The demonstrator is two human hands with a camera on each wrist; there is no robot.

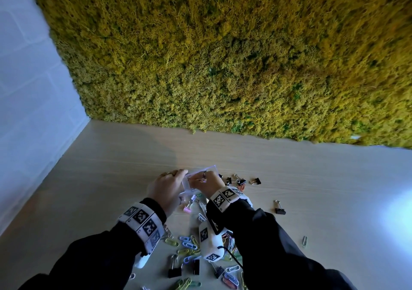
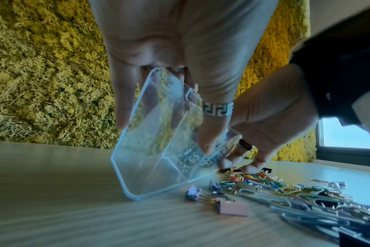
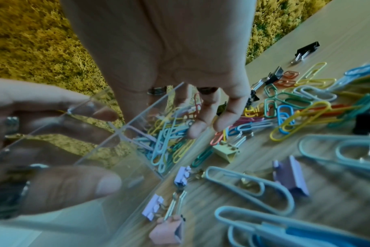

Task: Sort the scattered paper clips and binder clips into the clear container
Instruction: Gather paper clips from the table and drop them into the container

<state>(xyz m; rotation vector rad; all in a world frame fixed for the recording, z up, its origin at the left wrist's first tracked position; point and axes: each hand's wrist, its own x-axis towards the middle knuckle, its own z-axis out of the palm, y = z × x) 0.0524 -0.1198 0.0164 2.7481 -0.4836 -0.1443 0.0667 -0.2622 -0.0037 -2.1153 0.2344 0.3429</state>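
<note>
Loading step in hand: left hand grip clamped on the tilted clear container on the worktop, right hand fingers loosely apart at its mouth (holding nothing discernible); next move likely calls for gathering more paper clips.

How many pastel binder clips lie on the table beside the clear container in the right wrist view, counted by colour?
Purple binder clips: 3
Cream binder clip: 1
Pink binder clip: 1
Total: 5
</note>
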